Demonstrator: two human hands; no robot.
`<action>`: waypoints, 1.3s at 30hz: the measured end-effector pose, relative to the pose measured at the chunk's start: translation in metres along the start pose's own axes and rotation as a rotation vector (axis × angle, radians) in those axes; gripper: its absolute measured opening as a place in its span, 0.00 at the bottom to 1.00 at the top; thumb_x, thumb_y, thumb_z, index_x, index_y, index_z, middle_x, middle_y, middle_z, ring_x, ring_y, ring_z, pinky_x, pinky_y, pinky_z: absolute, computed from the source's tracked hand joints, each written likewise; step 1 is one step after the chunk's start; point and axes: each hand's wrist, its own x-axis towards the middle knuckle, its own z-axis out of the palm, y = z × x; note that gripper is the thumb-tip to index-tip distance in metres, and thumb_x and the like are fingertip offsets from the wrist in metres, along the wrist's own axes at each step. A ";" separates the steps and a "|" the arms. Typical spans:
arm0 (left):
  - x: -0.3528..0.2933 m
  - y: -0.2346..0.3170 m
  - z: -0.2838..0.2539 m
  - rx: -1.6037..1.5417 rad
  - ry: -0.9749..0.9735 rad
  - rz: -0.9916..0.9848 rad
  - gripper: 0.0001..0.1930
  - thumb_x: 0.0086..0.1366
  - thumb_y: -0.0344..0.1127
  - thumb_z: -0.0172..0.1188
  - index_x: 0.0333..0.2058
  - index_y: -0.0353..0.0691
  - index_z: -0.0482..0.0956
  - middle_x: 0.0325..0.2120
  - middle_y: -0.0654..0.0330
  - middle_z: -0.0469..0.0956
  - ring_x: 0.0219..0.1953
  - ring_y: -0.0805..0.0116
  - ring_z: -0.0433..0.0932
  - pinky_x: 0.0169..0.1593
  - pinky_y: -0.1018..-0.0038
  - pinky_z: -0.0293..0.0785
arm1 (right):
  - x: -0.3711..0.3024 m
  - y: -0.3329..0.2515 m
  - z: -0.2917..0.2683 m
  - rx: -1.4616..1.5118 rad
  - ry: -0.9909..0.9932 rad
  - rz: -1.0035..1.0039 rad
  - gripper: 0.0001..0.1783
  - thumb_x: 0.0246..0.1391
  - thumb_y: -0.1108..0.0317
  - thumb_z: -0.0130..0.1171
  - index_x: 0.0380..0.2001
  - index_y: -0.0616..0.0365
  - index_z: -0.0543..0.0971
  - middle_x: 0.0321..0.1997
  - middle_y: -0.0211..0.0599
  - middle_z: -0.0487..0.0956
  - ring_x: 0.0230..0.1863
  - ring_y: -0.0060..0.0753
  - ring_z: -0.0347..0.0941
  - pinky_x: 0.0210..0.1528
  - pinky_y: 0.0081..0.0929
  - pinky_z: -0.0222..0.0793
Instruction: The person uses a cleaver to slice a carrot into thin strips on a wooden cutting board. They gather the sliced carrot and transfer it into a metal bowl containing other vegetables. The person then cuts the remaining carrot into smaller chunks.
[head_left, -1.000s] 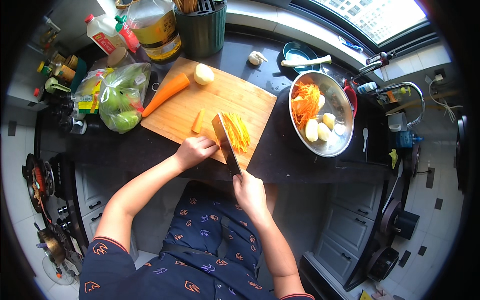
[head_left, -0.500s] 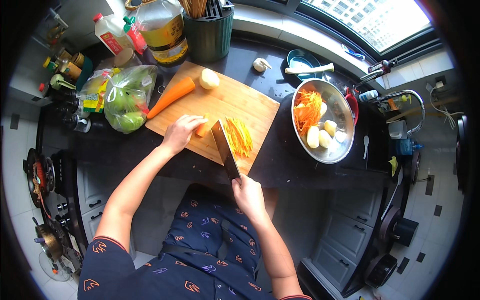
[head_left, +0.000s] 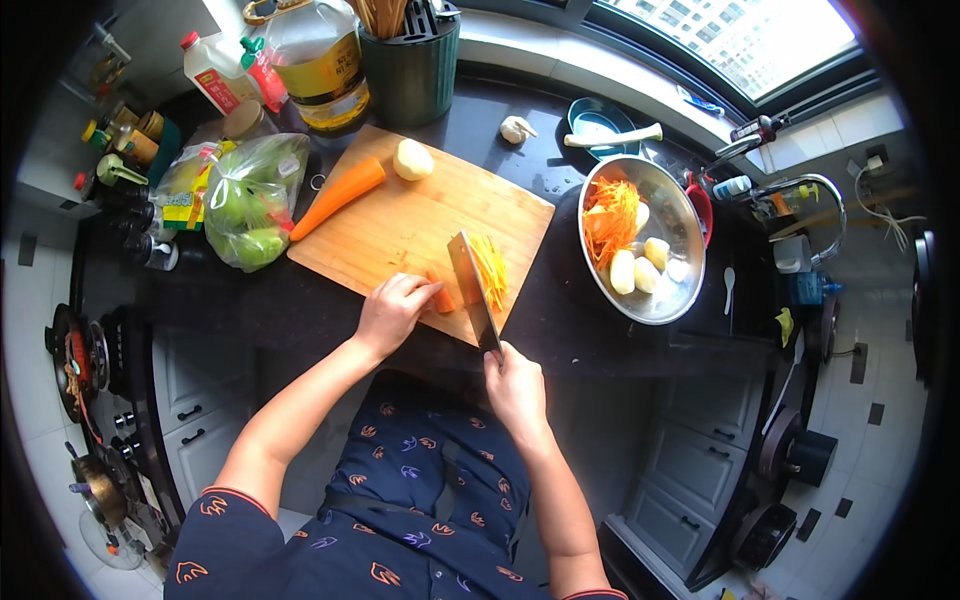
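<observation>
My right hand [head_left: 516, 385] grips the handle of a cleaver [head_left: 474, 288], its blade upright on the wooden cutting board [head_left: 430, 215]. Left of the blade, my left hand [head_left: 393, 312] curls its fingertips onto a short carrot piece [head_left: 441, 292] at the board's near edge. Thin carrot strips [head_left: 489, 266] lie in a pile against the cleaver's right side, partly hidden by it. A peeled whole carrot [head_left: 340, 198] rests along the board's left side, with a peeled potato [head_left: 413, 160] at its far corner.
Right of the board stands a steel bowl [head_left: 692, 235] with shredded carrot and several peeled potatoes. Behind are garlic [head_left: 517, 129], a dark green dish [head_left: 598, 120], a green utensil holder [head_left: 408, 75] and an oil jug [head_left: 325, 70]. A bag of green vegetables [head_left: 255, 205] sits left.
My left hand has moved right and nearer to me with the carrot piece. The cleaver has shifted right, up against the strips, and the strip pile now sits farther right.
</observation>
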 end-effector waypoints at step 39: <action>0.016 -0.045 0.025 -0.001 -0.004 0.364 0.09 0.50 0.25 0.63 0.32 0.41 0.86 0.31 0.59 0.83 0.34 0.58 0.84 0.34 0.67 0.82 | 0.009 -0.003 0.015 -0.281 -0.090 -0.084 0.05 0.59 0.72 0.53 0.35 0.61 0.76 0.22 0.55 0.81 0.26 0.58 0.82 0.30 0.51 0.79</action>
